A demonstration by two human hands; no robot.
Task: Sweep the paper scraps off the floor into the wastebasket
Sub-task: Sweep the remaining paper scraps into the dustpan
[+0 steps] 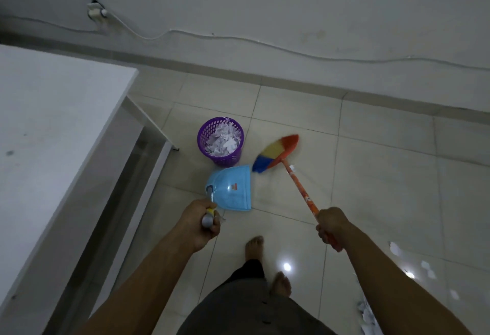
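A purple mesh wastebasket [212, 133] stands on the tiled floor, filled with white paper scraps [224, 139]. Just in front of it is a light-blue dustpan [233, 191], whose handle my left hand [204, 222] grips. My right hand [330, 224] grips the orange handle of a broom [277, 153] with red, yellow and blue bristles; its head lies to the right of the basket, close to the dustpan's far corner. More loose paper scraps [368, 313] lie on the floor at the lower right, beside my right forearm.
A white table [47, 128] fills the left side, its leg [156, 125] reaching the floor close to the basket. A wall with a trailing cable [265, 43] runs across the back. My bare feet [265, 265] stand on the glossy tiles.
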